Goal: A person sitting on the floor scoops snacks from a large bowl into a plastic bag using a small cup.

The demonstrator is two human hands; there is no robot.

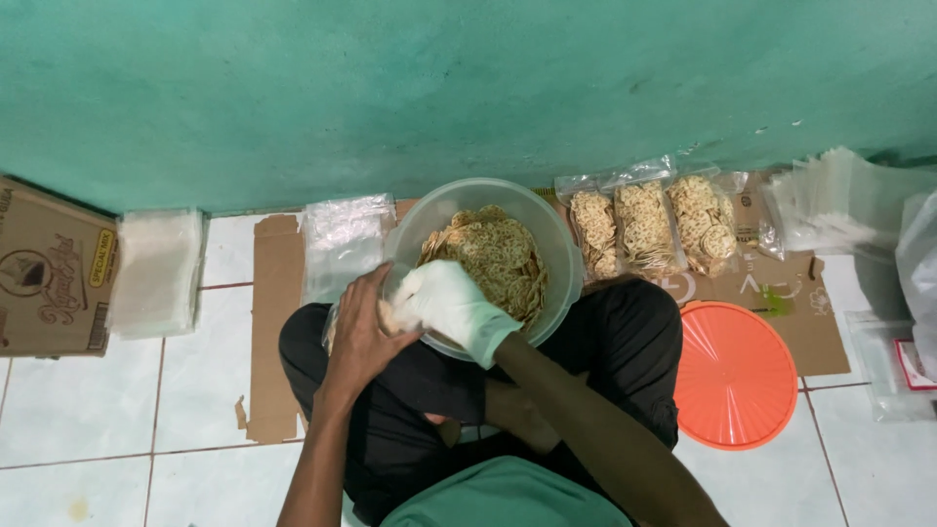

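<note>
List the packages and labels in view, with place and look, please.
Cardboard box: far left on the floor, brown, printed emblem and yellow label.
Three filled bags: by the wall, right of the bowl, clear, holding pale round crackers.
Empty bags: left of the bowl, clear, stacked.
Small packet: far right, clear, red-and-white label.

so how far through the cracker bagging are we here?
Done: three filled clear bags of round crackers lie beside the bowl. In hand: the white-gloved right hand and bare left hand meet at the near rim of the clear plastic bowl, apparently filling another bag, mostly hidden. Left: the bowl holds many loose crackers, and stacks of empty clear bags wait.
</note>
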